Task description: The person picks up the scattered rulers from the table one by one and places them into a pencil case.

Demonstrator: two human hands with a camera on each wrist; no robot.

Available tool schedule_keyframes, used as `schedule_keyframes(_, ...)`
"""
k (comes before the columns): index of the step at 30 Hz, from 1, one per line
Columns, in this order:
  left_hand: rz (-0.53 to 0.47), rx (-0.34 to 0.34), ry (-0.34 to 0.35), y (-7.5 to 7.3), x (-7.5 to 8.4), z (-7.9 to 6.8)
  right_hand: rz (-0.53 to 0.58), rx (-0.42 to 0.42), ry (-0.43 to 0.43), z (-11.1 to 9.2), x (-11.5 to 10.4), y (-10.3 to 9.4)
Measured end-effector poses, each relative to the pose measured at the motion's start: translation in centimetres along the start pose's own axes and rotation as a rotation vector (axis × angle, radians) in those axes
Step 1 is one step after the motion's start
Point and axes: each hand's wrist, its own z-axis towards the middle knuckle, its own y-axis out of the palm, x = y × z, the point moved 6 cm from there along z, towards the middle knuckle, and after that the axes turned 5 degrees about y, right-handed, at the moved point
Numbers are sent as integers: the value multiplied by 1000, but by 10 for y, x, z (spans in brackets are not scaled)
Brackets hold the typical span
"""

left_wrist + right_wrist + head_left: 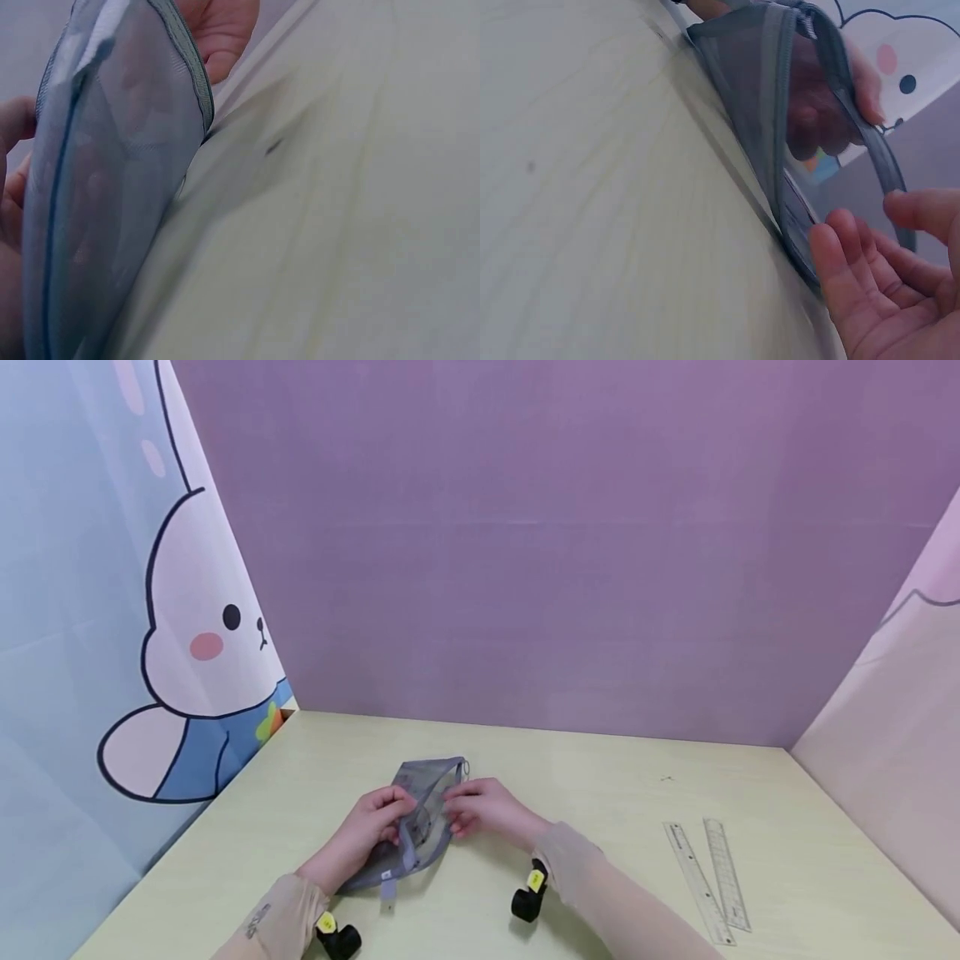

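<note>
A grey see-through mesh zip pouch (442,768) stands tilted on the table, its zipped mouth spread wide. My left hand (382,814) pinches one side of the mouth, its fingers showing through the mesh in the right wrist view. At the opposite side is my right hand (483,810), with the thumb (922,208) on the edge band (885,169) and the fingers curled around it. A zipper (187,64) runs along the rim in the left wrist view. A small pale tag (387,890) hangs from the near end.
Two clear rulers (699,881) (726,872) lie side by side on the right of the pale table (600,768). Behind them is a small dark mark (667,778). A purple backdrop (555,552) rises at the back, with a cartoon-printed curtain (67,693) at left.
</note>
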Motion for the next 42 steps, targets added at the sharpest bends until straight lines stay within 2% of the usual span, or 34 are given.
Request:
schedule_keyframes(4,-4,-2,-3,-1,-2,-1,-16,-6,-27,-17,-1,-21)
schedule_keyframes(15,0,-20,0,0,-3,1,-54,59,-37,-71,10,-96)
schedule_keyframes(24,-2,4,-9,0,-2,1,-114,125,-64,-114,6,-151)
schedule_keyframes(36,11,43,-1,-3,-1,-3,-112,201,-115,-158,12,-206)
schedule_keyframes(42,20,34,-8,-2,-2,-1,-94,204,-189,-175,16,-228)
